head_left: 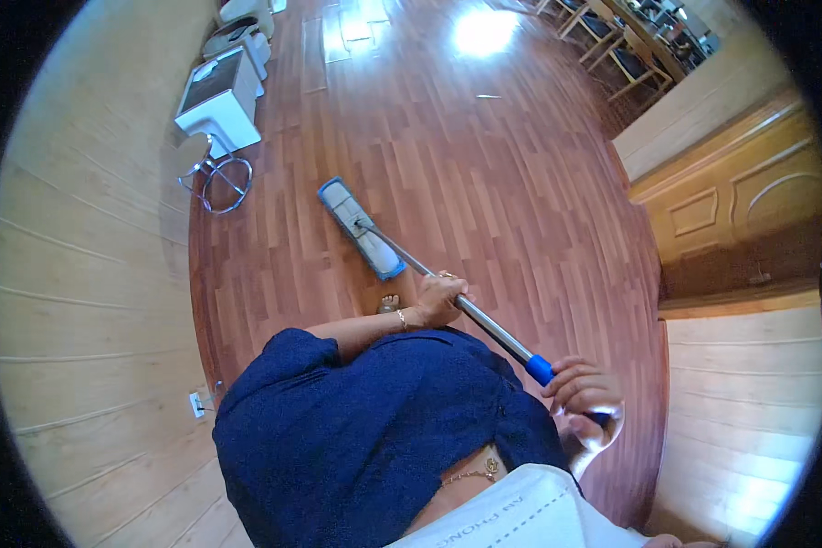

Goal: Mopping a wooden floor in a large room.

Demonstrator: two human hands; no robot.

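A flat mop with a long grey head edged in blue lies on the wood floor ahead of me, angled from upper left to lower right. Its metal pole slants from the head back toward my right side. My left hand is wrapped round the middle of the pole, with a bracelet at the wrist. Higher up, my right hand grips the pole's end, just behind a blue collar. Both hands are closed on the mop.
Along the left wall stand a round chrome stand and a white cabinet with a dark top. A wooden door is at the right. Chairs and a table are at the far right. A small pale scrap lies on the floor.
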